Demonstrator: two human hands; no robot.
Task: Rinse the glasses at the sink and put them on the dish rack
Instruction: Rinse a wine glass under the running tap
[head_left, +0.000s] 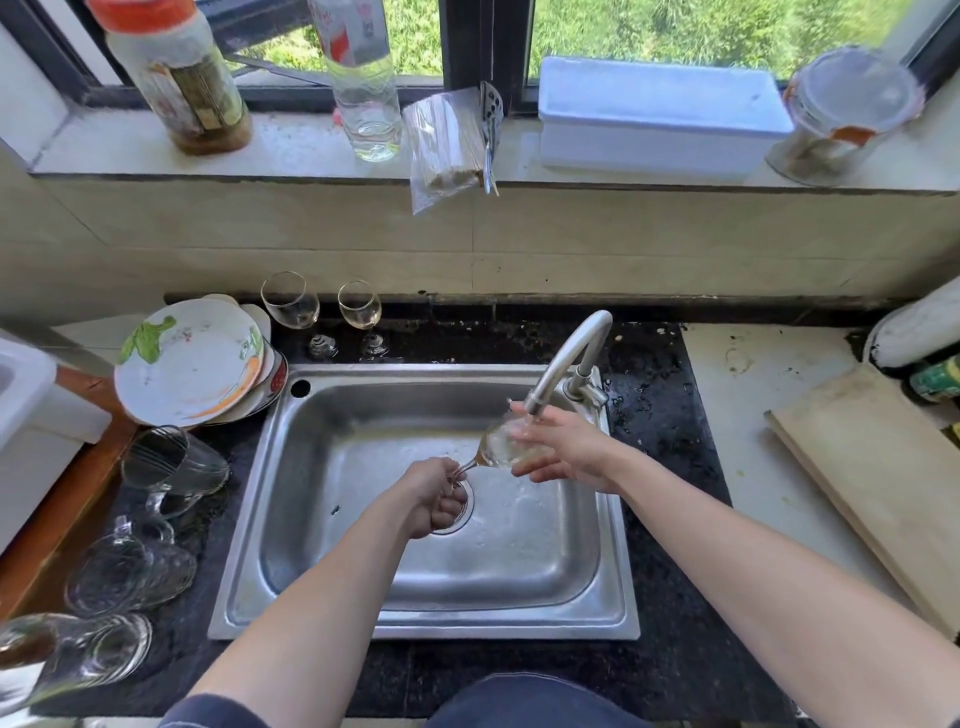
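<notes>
A wine glass (496, 447) lies sideways over the steel sink (332, 618), its bowl under the tap spout (571, 353) where water runs. My left hand (434, 501) grips its stem and foot above the drain. My right hand (563, 447) wraps around the bowl, fingers curled over the rim end. Two more wine glasses stand upright behind the sink, one on the left (291, 304) and one on the right (359, 307). Several glass mugs (171, 467) lie on their sides on the dark counter at the left.
Stacked plates (192, 358) lean at the sink's back left corner. A wooden board (872, 478) lies on the right counter. Bottles (179, 78), a bag of sticks (447, 145), a white box (660, 114) and a jar (841, 114) line the windowsill.
</notes>
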